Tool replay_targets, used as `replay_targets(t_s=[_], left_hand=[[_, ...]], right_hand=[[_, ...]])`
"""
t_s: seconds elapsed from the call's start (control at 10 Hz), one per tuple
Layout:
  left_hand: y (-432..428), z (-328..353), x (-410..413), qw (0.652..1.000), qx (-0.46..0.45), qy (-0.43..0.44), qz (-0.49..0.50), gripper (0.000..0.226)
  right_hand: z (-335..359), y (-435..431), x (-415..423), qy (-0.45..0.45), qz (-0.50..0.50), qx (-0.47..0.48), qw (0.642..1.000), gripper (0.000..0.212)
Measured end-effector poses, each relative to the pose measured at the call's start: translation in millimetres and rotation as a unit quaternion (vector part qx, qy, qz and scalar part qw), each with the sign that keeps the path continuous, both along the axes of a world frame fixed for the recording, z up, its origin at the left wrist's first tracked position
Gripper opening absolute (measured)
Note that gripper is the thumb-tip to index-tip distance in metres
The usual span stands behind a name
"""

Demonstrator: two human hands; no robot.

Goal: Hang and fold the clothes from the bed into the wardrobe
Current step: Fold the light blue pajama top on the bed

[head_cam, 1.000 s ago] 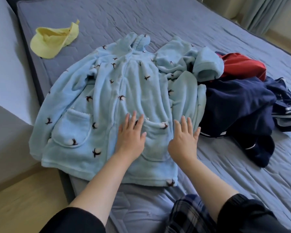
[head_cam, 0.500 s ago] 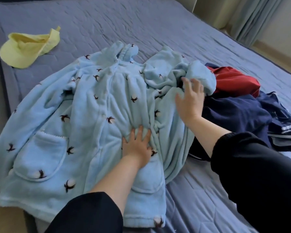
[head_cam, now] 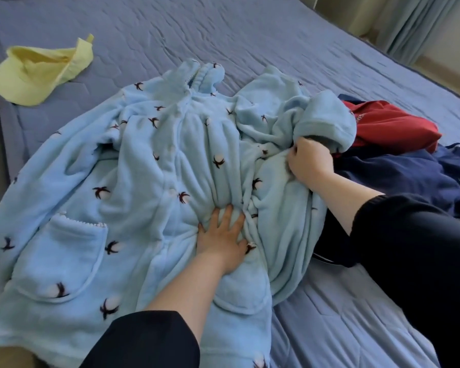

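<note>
one blue robe point(head_cam: 144, 187): left hand point(head_cam: 222, 243) flat, right hand point(head_cam: 310, 162) in grip

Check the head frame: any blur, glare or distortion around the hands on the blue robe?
Head view: soft and compressed overall, fleece detail on the light blue robe smeared; even daylight from the curtain side, no glare; only a soft shadow under the right hand gripping the sleeve; left hand pressed flat, edges readable; wide-angle bows the far right edge of the bed.

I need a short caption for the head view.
Left hand presses the blue robe while right hand grips its sleeve.
</note>
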State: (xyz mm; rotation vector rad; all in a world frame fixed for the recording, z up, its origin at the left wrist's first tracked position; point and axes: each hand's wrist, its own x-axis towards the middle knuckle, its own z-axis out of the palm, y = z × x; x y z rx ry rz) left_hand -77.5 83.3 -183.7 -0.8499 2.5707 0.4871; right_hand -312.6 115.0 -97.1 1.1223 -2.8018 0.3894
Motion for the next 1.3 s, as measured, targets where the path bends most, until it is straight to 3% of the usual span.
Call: replay_targets(t_s=[0.1,0.2,0.3,0.4,0.5,0.6,0.7,0.8,0.9,1.0,1.1,1.2,1.3], left_hand=[[-2.9,-2.8,-1.8,1.000,0.011,0.000,-0.002,0.065],[-4.3,-4.6,-0.8,1.000,0.013,0.014,-0.002,0.065],[-5.8,-7.0,-0.5,1.000,0.016,0.022,-0.001,0.066],[-8.3,-6.3,-1.4,1.000,0.019,0.012,-0.005,0.065],[-12.5,9.2,-1.7,0.998,0.065,0.004,0.004,0.066],[-19.3,23.6,9.3,0.986,0.146,0.073,0.024,0.066],[-19.0,43.6,35.7,0.900,0.314,0.257,0.159,0.047],[-25.5,70.0,71.9,0.703,0.480,0.359,0.383,0.030],[-43.5,101.1,117.5,0.572,0.624,0.446,0.293,0.046],[-29.4,121.5,164.6,0.448,0.580,0.508,0.453,0.078],[-27.5,103.5,199.3,0.513,0.567,0.380,0.520,0.064],[-5.0,95.2,207.2,0.557,0.532,0.355,0.530,0.041],[4.9,87.8,203.4,0.682,0.389,0.322,0.528,0.033]], right_hand=[[4.4,-11.2,19.0,-0.016,0.098,-0.102,0.990,0.018],[4.5,-21.9,26.0,0.144,0.142,-0.068,0.977,0.029],[12.4,-24.6,5.5,0.178,0.025,0.092,0.979,0.076],[20.3,0.7,-23.9,0.085,-0.083,0.145,0.982,0.050],[24.8,27.9,-25.1,-0.044,-0.084,-0.010,0.995,0.034],[46.9,20.9,11.3,-0.148,-0.103,-0.240,0.954,0.018],[86.5,-1.2,67.7,-0.267,-0.049,-0.345,0.898,0.029],[111.4,-12.5,141.9,-0.371,0.090,-0.308,0.871,0.035],[111.3,-3.3,214.3,-0.468,0.252,-0.185,0.827,0.025],[96.5,13.9,260.5,-0.540,0.381,0.033,0.749,0.024],[76.2,24.9,279.1,-0.596,0.359,0.070,0.715,0.023],[55.1,26.5,280.2,-0.617,0.216,-0.024,0.757,0.015],[27.8,26.8,265.0,-0.551,0.030,-0.120,0.825,0.018]])
